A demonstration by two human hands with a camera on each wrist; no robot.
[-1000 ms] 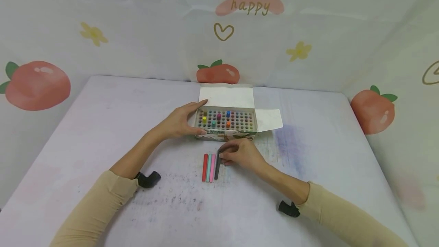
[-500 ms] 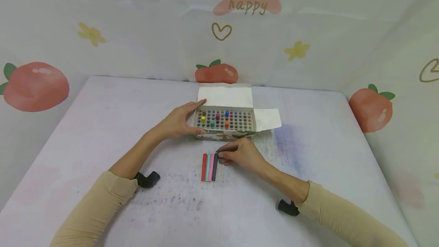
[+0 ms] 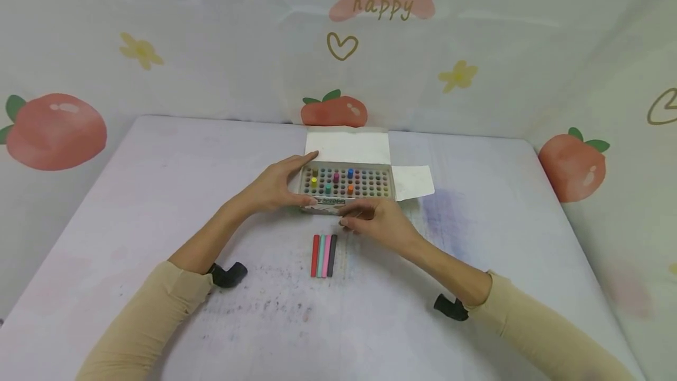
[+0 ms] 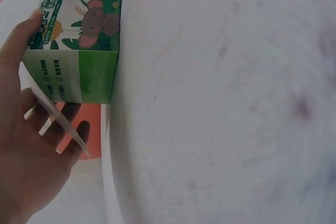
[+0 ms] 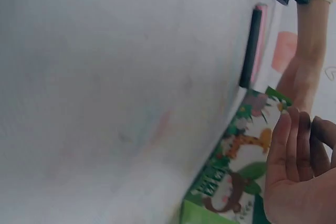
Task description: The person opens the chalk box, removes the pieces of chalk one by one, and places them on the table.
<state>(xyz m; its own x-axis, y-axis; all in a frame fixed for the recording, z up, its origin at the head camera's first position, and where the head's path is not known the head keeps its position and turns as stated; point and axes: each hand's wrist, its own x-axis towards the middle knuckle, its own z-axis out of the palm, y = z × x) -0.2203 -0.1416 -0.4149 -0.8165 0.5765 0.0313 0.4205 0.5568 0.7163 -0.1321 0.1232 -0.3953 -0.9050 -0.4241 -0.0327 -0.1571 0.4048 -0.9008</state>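
Observation:
My left hand holds the left end of an open cardboard box, thumb on its printed front and forefinger at the back. Inside, a holed rack carries several chalk sticks standing upright, such as a yellow one and an orange one. On the table before the box lie a red chalk, a mint chalk, a pink chalk and a black chalk, side by side. My right hand hovers by the box's front, fingers loosely bent, with nothing seen in them.
The box's white lid stands up at the back, and a side flap sticks out to the right. Chalk smudges mark the white table. A printed cloth hangs behind.
The black chalk, earlier tilted at my right fingers, lies straight against the pink one. My right hand has let it go and moved up towards the box. The left hand stays put.

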